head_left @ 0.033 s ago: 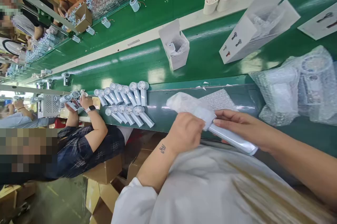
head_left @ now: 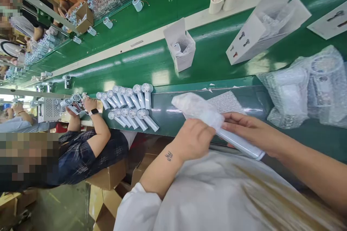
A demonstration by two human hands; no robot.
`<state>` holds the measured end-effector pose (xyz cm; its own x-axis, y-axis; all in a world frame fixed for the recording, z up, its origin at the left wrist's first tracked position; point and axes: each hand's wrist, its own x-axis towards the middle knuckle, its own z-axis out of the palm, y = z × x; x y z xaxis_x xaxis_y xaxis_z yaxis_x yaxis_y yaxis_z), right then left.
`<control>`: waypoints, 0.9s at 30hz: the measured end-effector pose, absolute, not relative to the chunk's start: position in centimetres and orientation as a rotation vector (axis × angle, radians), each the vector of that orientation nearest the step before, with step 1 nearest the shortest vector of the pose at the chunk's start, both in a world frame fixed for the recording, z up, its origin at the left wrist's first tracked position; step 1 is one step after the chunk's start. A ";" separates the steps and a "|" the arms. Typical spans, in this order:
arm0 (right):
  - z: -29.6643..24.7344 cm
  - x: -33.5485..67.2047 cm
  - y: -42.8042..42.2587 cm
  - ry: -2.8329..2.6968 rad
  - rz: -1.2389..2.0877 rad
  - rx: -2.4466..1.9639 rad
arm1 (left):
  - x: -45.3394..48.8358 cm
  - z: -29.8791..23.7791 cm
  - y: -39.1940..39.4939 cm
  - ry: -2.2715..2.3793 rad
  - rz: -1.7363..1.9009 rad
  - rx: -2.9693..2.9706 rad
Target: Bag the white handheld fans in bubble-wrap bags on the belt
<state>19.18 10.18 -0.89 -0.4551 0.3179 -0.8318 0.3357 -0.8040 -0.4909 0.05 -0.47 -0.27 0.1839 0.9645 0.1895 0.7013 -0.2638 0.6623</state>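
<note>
I hold a white hand-held fan (head_left: 240, 143) over the near edge of the dark green worktop (head_left: 162, 117). My right hand (head_left: 251, 129) grips its handle, fingers laid along it. My left hand (head_left: 193, 138), closed with a tattoo on the wrist, pinches the clear bubble bag (head_left: 196, 108) that covers the fan's head. Just behind the bag a flat empty bubble bag (head_left: 226, 101) lies on the worktop.
Two rows of bare white fans (head_left: 130, 106) lie to the left. A co-worker's hand (head_left: 89, 104) with a watch handles more beyond them. An open small white box (head_left: 181, 48) and a larger box (head_left: 260, 32) ride the green belt. Bagged fans (head_left: 306, 86) are piled at right.
My left hand has shifted a little right along the fan, and the bubble bag sits slightly higher and further over the head. The boxes on the belt have barely moved.
</note>
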 end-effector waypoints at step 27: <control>-1.3 20.1 2.0 0.525 -2.801 2.134 | 5.3 -3.4 0.1 1.333 0.937 0.306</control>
<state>20.09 2.02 -1.28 -0.2261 0.4891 -0.8424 -0.1506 -0.8720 -0.4658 5.27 0.08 -3.43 -0.0500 0.7242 -0.6878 -0.4013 0.6160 0.6778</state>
